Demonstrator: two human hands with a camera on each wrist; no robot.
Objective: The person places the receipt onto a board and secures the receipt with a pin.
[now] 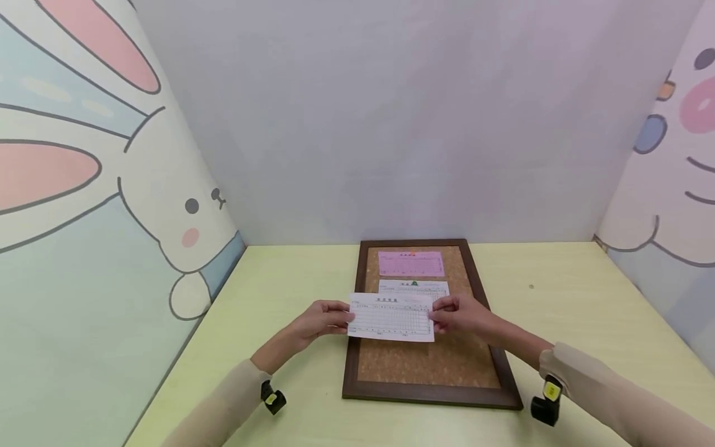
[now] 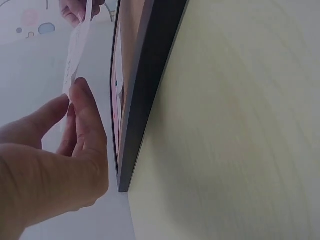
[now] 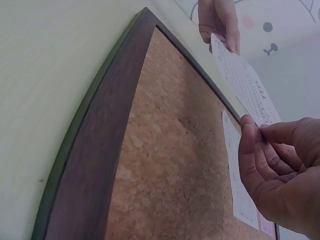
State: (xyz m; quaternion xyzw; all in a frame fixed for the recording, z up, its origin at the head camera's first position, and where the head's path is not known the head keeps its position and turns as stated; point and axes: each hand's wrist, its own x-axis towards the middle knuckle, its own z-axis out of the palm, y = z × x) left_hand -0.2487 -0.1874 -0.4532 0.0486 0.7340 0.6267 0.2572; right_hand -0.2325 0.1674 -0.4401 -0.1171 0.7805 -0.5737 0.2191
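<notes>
Between both hands a white printed form (image 1: pixel 391 318) is held up above a cork board (image 1: pixel 430 366) with a dark brown frame. My left hand (image 1: pixel 326 320) pinches its left edge between thumb and fingers, and my right hand (image 1: pixel 460 315) pinches the right edge. The left wrist view shows the sheet (image 2: pixel 75 52) nearly edge-on, apart from the board. Behind it on the cork lies another white form (image 1: pixel 416 286) with a green spot at its top, its lower part hidden. Farther up, a pink form (image 1: pixel 410 264) bears an orange spot at its top edge.
The board lies on a pale yellow table (image 1: pixel 290 273), its far end near the grey back wall (image 1: pixel 391 124). Side panels with cartoon drawings (image 1: pixel 184 205) stand at left and right. Each sleeve cuff carries a small black camera (image 1: pixel 546 400).
</notes>
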